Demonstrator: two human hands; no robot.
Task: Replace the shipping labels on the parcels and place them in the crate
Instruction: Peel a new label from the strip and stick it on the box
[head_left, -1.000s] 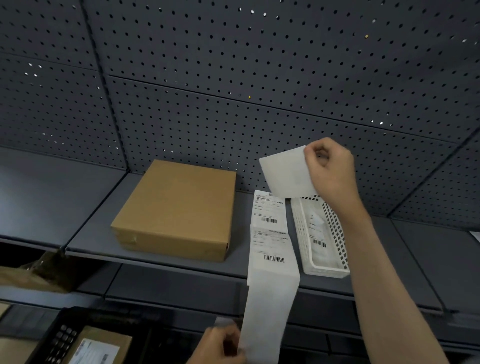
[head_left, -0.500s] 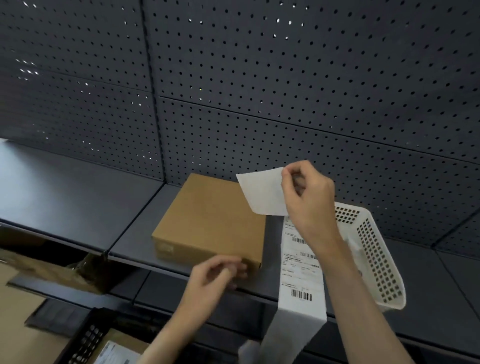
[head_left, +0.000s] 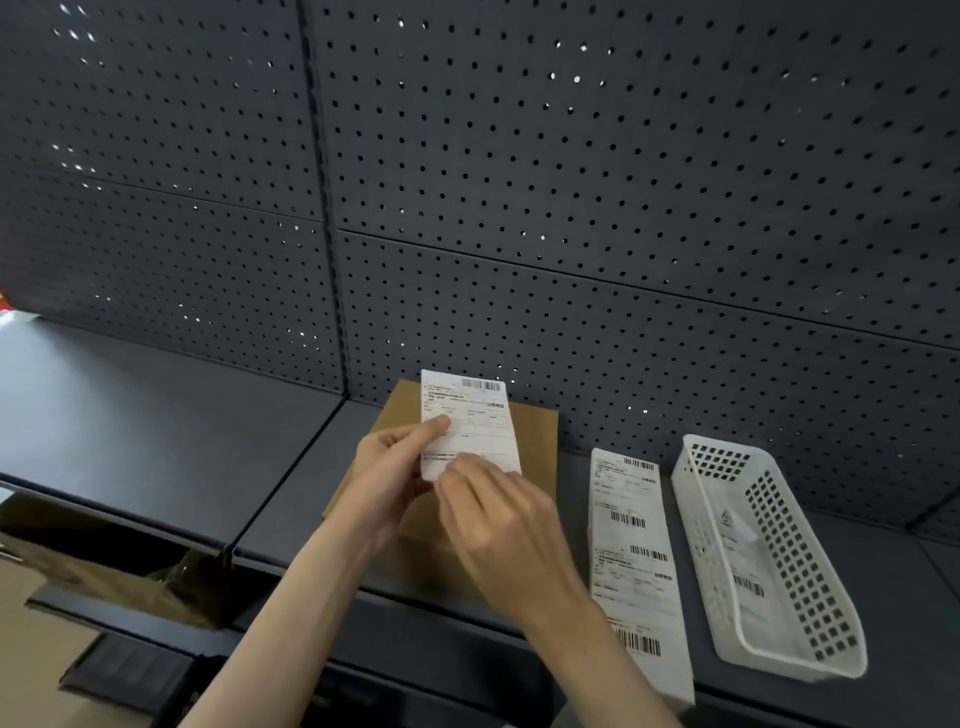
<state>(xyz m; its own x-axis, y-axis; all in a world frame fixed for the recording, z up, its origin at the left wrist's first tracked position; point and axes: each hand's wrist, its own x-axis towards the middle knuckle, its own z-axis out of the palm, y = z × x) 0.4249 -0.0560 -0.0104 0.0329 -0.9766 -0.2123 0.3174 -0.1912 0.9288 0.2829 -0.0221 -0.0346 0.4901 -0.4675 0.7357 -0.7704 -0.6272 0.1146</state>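
Lower centre: both hands now meet on one label (head_left: 470, 423). The left hand (head_left: 387, 470) has come up to pinch its edge, while the right hand (head_left: 493, 514) picks at its bottom corner, probably peeling the backing. The parcel (head_left: 535, 441) waits behind on the shelf (head_left: 156, 441).

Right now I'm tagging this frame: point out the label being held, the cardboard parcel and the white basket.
held shipping label (head_left: 475, 415): head view, on its printed face.
cardboard parcel (head_left: 535, 441): head view, bare top right of the label.
white plastic basket (head_left: 800, 587): head view, perforated right wall.
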